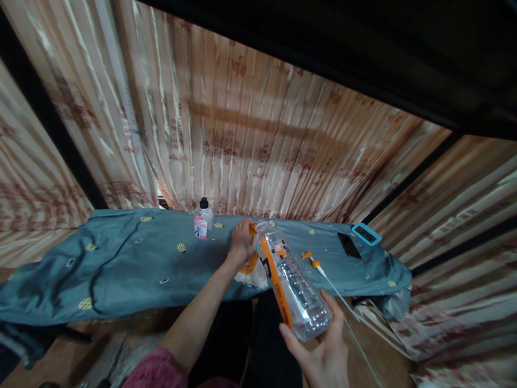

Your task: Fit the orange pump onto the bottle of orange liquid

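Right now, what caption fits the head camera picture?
Right hand tilts a clear bottle; left hand at its neck.

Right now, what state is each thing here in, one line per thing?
Clear bottle: tilted, held at its base by the right hand.
Left hand: at the bottle's neck, over an orange container I can't make out.
Small bottle: upright, black cap on.
Phone: lying flat, screen dark.
Blue cloth: spread out, wrinkled.

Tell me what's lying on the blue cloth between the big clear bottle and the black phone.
In the head view, an orange-and-white cable end lies on the cloth between the bottle and the phone.
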The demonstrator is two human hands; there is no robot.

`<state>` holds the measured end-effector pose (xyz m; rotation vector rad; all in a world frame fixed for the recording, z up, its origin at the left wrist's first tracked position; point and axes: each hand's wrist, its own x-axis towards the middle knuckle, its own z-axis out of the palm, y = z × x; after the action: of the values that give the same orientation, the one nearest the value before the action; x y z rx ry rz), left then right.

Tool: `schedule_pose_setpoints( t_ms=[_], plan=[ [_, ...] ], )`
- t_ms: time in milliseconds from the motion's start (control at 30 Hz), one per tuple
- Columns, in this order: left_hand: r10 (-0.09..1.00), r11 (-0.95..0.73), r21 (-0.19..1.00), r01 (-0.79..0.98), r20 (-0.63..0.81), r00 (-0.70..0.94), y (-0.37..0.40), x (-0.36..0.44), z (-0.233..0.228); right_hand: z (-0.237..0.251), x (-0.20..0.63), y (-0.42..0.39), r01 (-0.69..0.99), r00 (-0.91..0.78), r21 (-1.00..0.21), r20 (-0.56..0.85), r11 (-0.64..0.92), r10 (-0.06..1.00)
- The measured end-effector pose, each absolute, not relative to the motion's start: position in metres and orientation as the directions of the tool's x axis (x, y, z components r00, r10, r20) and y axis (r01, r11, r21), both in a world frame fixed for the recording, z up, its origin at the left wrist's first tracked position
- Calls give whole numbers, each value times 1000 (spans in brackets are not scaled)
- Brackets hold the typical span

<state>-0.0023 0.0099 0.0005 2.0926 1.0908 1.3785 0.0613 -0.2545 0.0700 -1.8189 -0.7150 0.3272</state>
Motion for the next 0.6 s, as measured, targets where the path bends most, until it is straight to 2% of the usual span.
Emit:
schedule_pose_setpoints(
  t_ms=[233,600],
  plan=[
    [762,-640,694,329,629,155,13,4,-12,70,59,-255,311,784,-925,119,-220,609],
    [763,-645,699,308,608,218,8,0,-6,72,59,-254,344,784,-908,138,-239,606]
  ],
)
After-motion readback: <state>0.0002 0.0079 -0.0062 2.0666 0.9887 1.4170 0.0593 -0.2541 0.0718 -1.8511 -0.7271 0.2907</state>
